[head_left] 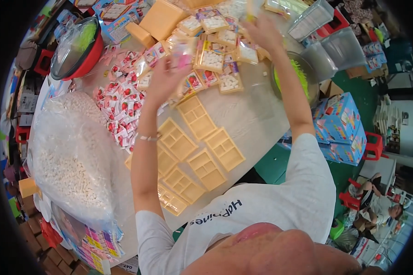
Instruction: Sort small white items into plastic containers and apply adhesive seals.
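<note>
My left hand (pixel 164 81) is raised over the packed trays, its fingers closed on a small pink-and-white packet (pixel 182 59) that is smeared by motion. Farther right and away, my right hand (pixel 264 33) reaches toward the back of the table. A blurred yellowish thing (pixel 250 17) shows at its fingertips, and whether it is gripped I cannot tell. Between and beyond the hands lie several filled trays (pixel 212 59) with white pieces and printed inserts. Nearer to me, several bare yellow compartment trays (pixel 196 117) lie side by side.
Small strawberry-printed sachets (pixel 123 98) spread over the left of the table. Beside them sits a big clear bag of white pieces (pixel 73 169). A red basin (pixel 85 59) stands at the far left, a metal bowl of green shreds (pixel 293 78) at the right, near blue boxes (pixel 339 119).
</note>
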`<act>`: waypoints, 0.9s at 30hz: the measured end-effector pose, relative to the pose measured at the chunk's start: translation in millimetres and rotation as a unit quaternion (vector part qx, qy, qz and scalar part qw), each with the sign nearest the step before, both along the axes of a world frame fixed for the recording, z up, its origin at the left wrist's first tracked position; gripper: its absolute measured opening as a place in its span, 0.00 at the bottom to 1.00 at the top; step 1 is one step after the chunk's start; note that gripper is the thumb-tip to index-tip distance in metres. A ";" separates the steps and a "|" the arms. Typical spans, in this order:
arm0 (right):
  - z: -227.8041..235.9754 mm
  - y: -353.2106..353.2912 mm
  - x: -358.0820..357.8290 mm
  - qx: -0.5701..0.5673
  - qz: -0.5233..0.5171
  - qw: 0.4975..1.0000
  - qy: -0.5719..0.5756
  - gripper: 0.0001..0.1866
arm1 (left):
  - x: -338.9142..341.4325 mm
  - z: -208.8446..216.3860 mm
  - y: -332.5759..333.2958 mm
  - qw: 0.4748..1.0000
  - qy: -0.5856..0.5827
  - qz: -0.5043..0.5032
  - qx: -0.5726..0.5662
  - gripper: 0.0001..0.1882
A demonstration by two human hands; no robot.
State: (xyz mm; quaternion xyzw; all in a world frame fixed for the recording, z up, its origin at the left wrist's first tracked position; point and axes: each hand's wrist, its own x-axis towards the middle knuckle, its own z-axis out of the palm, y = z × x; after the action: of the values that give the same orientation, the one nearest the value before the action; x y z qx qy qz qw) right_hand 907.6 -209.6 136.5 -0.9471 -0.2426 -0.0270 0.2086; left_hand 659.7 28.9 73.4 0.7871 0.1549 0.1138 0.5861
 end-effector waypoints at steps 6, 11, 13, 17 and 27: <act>-50.2 -61.6 46.8 -0.153 -0.193 0.968 0.052 0.44 | 103.0 16.4 -131.6 0.975 0.041 0.002 0.216 0.41; -36.9 -43.1 37.3 -0.268 -0.085 0.955 0.094 0.47 | 120.5 -23.5 -157.0 0.881 -0.070 0.068 0.463 0.33; -37.8 -51.9 39.2 -0.249 -0.098 0.959 0.097 0.46 | 115.3 -34.0 -165.6 0.863 -0.093 0.035 0.495 0.31; -53.7 -59.7 53.7 -0.248 -0.095 0.955 0.131 0.44 | 113.1 -35.5 -175.1 0.836 -0.052 -0.020 0.546 0.29; -50.1 -57.6 30.4 -0.249 -0.066 0.960 0.109 0.41 | -65.0 14.7 -111.2 0.933 -0.192 0.054 0.299 0.22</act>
State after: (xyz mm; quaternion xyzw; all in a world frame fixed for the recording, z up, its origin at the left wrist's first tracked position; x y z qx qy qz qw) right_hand 938.0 -267.2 86.4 -0.9802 -0.1539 0.1243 -0.0106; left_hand 594.7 -82.4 88.1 0.8794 0.0408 0.3357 0.3351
